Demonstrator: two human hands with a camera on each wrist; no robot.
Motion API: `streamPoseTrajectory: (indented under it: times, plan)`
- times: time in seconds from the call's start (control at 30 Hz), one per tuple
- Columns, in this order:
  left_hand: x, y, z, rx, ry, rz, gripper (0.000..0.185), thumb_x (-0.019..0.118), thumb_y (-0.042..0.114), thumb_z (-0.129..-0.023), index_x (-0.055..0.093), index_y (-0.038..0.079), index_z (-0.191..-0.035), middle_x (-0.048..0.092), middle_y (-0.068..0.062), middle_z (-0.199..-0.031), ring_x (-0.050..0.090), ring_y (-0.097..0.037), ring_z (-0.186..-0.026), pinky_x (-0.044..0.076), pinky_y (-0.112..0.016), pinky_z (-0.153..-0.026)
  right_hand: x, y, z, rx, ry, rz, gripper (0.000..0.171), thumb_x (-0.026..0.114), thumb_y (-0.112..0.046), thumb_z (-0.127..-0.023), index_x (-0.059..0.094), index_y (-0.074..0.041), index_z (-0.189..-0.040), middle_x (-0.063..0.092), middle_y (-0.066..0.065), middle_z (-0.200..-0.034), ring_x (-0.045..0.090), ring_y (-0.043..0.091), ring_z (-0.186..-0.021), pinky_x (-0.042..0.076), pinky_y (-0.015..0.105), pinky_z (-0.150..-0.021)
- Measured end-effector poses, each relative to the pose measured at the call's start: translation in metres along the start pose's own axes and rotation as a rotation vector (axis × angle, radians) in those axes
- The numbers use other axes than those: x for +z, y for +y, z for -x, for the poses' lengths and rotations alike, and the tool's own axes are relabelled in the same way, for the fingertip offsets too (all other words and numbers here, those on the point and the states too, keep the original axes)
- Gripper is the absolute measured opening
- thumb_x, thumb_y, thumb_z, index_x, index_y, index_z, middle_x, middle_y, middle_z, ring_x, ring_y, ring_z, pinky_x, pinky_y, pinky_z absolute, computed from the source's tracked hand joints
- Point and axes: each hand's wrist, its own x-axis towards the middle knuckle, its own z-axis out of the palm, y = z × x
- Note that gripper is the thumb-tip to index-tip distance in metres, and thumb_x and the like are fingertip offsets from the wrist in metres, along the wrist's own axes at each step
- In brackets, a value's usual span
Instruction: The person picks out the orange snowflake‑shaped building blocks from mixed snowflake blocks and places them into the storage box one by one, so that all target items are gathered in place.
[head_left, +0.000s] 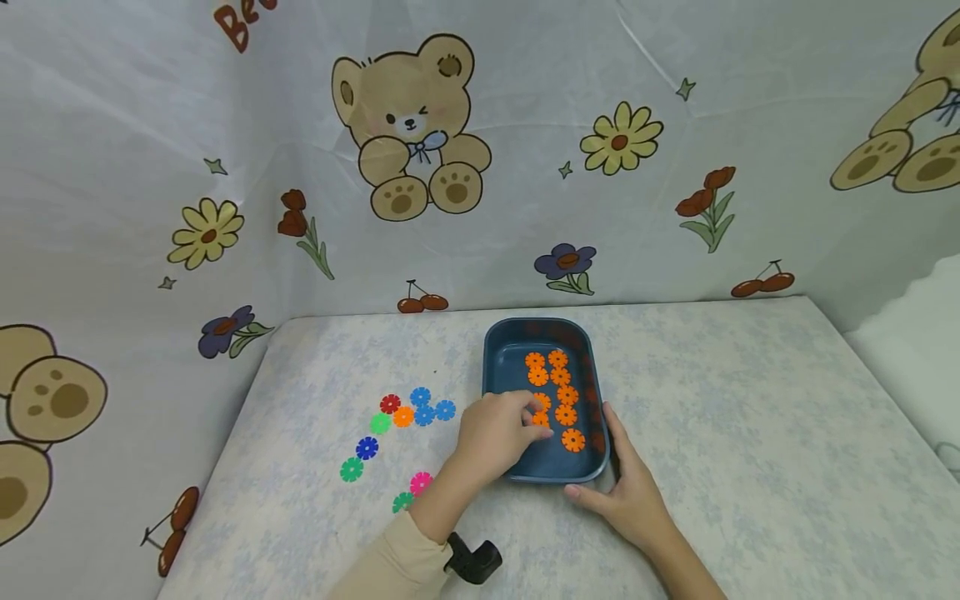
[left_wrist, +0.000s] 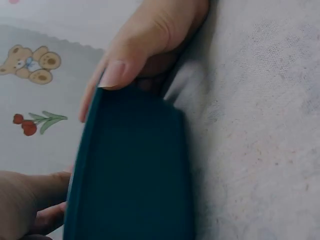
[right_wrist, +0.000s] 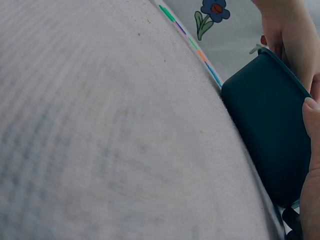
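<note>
A dark blue-green plastic tray [head_left: 546, 469] stands on the cloth-covered table, with several orange notched building discs [head_left: 573, 440] lying in it. My left hand [head_left: 491, 429] reaches over the tray's left side. Its thumb and forefinger appear to pinch an orange disc [head_left: 540, 420] by the edges, though the fingers partly hide it. My right hand [head_left: 633, 500] grips the tray's near right corner. The right thumb [left_wrist: 114, 74] lies at the tray's rim in the left wrist view. In the right wrist view the tray's outer wall [right_wrist: 270, 130] hides the discs.
Left of the tray lie loose notched discs: red [head_left: 390, 404], light blue [head_left: 423, 414], orange [head_left: 403, 416], green [head_left: 352, 469], dark blue [head_left: 367, 448] and pink [head_left: 421, 483]. A printed bear cloth [head_left: 510, 250] hangs behind the table. A black wrist device [head_left: 474, 560] sits below the left sleeve.
</note>
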Motion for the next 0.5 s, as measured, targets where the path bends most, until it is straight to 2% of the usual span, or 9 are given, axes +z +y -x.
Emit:
streamPoseTrajectory:
  times: [0.23, 0.4, 0.5]
  plan:
    - [0.019, 0.004, -0.017, -0.023, -0.013, -0.169, 0.027, 0.083, 0.042, -0.076, 0.075, 0.021, -0.092, 0.059, 0.012, -0.059, 0.055, -0.007, -0.057, 0.039, -0.024, -0.050, -0.001, 0.000, 0.000, 0.015, -0.007, -0.010, 0.119, 0.090, -0.025, -0.073, 0.009, -0.020, -0.161, 0.019, 0.009, -0.166, 0.022, 0.005, -0.148, 0.019, -0.001, -0.105]
    - [0.029, 0.004, -0.023, -0.050, -0.042, -0.222, 0.026, 0.085, 0.044, -0.074, 0.073, 0.022, -0.079, 0.063, 0.010, -0.063, 0.056, -0.010, -0.055, 0.040, -0.026, -0.047, -0.001, 0.000, 0.000, 0.018, -0.006, -0.003, 0.119, 0.090, -0.026, -0.073, 0.010, -0.021, -0.161, 0.020, 0.009, -0.165, 0.022, 0.007, -0.148, 0.018, -0.001, -0.105]
    - [0.032, 0.004, -0.023, -0.038, -0.036, -0.266, 0.029, 0.085, 0.046, -0.072, 0.071, 0.021, -0.076, 0.064, 0.008, -0.063, 0.057, -0.011, -0.053, 0.040, -0.027, -0.046, 0.000, 0.001, 0.000, 0.018, -0.004, 0.004, 0.119, 0.090, -0.026, -0.073, 0.009, -0.024, -0.161, 0.020, 0.010, -0.165, 0.021, 0.004, -0.147, 0.018, -0.002, -0.105]
